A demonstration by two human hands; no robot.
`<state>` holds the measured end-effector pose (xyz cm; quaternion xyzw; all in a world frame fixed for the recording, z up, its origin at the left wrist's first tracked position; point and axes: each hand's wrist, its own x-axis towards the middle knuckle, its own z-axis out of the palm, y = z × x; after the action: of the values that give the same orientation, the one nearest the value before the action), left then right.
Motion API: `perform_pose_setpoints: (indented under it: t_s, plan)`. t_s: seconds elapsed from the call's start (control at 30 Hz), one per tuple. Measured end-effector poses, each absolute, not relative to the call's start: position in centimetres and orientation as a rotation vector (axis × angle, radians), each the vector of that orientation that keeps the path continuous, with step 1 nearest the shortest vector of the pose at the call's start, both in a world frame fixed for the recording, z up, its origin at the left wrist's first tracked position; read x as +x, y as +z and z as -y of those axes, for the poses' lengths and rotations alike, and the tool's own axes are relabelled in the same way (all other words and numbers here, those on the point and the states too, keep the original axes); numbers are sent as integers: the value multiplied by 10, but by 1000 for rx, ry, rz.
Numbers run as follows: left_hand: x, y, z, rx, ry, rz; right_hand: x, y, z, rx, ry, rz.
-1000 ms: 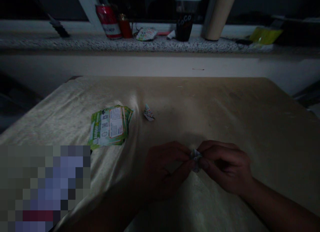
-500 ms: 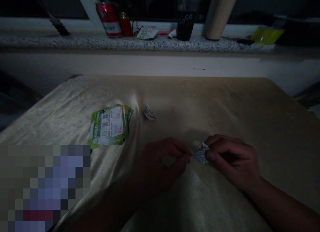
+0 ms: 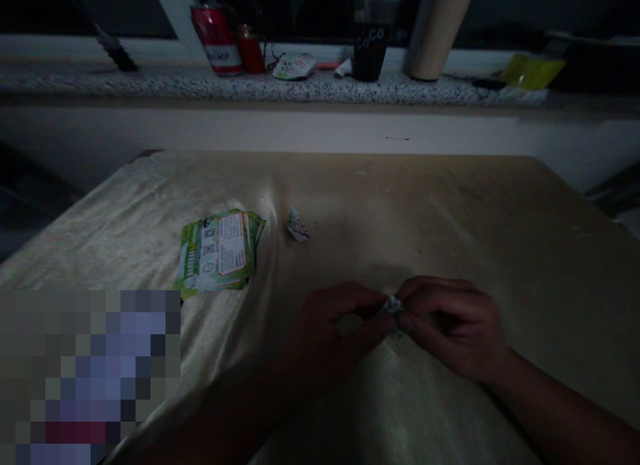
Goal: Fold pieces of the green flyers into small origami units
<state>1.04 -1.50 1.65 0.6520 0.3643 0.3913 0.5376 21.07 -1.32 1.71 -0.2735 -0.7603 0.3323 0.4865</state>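
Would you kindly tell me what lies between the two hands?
In the head view, a small folded paper lies between them, pinched by the left hand and the right hand.

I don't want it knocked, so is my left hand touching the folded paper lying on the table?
Apart. The head view shows a strip of table surface between the left hand and the folded paper, which lies beyond it.
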Motion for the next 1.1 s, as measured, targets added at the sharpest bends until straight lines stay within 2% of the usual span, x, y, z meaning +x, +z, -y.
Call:
perform_pose_setpoints:
  t_s: [0.5, 0.8, 0.93, 1.1]
  plan:
    - [15, 13, 16, 1538, 1041, -864, 208, 17, 15, -723, 784, 1864]
    - [9, 11, 15, 1664, 1184, -758, 205, 18, 21, -661, 513, 1853]
    - [6, 10, 15, 1806, 1255, -712, 206, 11, 24, -765, 494, 1699]
    - [8, 9, 16, 1909, 1303, -757, 204, 15, 22, -771, 578, 1814]
